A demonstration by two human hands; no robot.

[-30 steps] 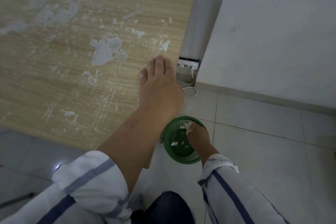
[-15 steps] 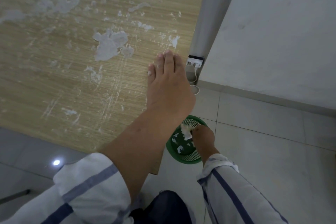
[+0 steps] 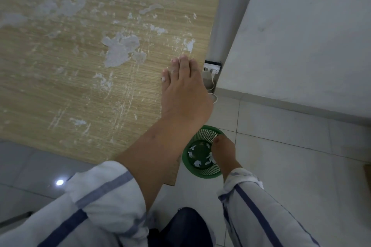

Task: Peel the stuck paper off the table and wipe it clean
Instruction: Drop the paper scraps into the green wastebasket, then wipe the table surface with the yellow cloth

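The left hand (image 3: 184, 90) is laid flat on the desk (image 3: 60, 96), close to its right edge, the fingers (image 3: 185, 66) held straight and together with nothing gripped. A white fleck (image 3: 163, 79) is seen at the tip of the outermost finger. The stuck paper (image 3: 120, 50) is spread over the wood to the left of that hand: 1 large grey-white patch just beside the fingertips, thinner smears toward the far left, and pale scrape marks running toward the near edge. Down at the floor (image 3: 291, 166), the right hand (image 3: 223, 152) is lowered over the rim of a green basket (image 3: 208, 173). Only its back is shown, so whether its fingers are spread or closed cannot be told. Torn white scraps (image 3: 197, 163) are scattered in the basket's bottom. A power strip (image 3: 212, 66) with a white cable (image 3: 213, 83) is seen past the desk's edge.
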